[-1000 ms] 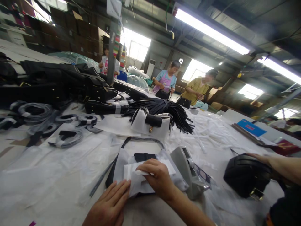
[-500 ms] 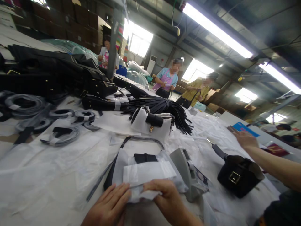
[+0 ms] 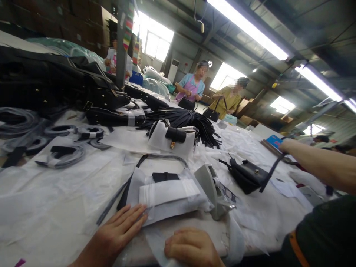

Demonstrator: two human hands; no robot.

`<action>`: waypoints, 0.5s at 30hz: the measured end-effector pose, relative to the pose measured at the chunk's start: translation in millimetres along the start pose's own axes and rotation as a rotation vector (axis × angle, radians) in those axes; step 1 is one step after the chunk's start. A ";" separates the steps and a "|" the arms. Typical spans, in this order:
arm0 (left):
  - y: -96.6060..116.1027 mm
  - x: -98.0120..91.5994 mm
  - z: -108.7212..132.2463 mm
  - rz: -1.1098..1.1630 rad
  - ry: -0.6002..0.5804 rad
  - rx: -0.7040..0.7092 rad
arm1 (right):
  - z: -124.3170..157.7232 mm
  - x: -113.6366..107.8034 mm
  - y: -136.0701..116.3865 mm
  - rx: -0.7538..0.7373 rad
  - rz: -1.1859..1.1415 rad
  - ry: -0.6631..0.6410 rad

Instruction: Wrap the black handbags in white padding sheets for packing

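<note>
Left hand [image 3: 119,231] flat, fingers close together, pinning wrapped bag [image 3: 167,194] to desk [image 3: 55,207]; right hand [image 3: 191,246] curled on loose wrap [image 3: 154,237], grip unclear.

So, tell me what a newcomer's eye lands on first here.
The paper-wrapped bag lies front and centre on the white-covered table, the left hand flat at its edge. Behind it a black tassel bundle fans out, and at right a co-worker's arm holds a small black bag by its strap.
</note>
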State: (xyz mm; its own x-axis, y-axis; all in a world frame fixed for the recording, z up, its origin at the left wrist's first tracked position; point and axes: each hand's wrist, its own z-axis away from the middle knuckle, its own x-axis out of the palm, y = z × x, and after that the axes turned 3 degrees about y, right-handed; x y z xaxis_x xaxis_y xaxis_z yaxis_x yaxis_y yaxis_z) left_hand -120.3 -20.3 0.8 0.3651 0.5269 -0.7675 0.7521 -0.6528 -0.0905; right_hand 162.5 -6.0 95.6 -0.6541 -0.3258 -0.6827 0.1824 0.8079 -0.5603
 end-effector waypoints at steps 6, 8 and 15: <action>8.7 2.5 0.1 -0.072 -0.004 -0.042 | -61.0 -15.4 12.4 0.186 0.010 0.043; 11.5 2.6 -0.4 -0.071 0.003 -0.066 | -79.3 -13.6 24.0 0.243 -0.021 0.015; 6.4 3.7 -4.5 -0.118 0.145 -0.006 | -118.7 12.9 72.8 0.342 0.148 -0.009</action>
State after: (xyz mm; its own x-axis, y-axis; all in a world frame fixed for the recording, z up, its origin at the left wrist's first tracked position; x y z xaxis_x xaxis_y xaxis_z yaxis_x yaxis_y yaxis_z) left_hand -111.6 -20.0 0.2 0.3488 0.6728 -0.6525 0.7976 -0.5787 -0.1704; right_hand 80.3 106.9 101.6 -0.5960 -0.2234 -0.7713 0.5102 0.6363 -0.5786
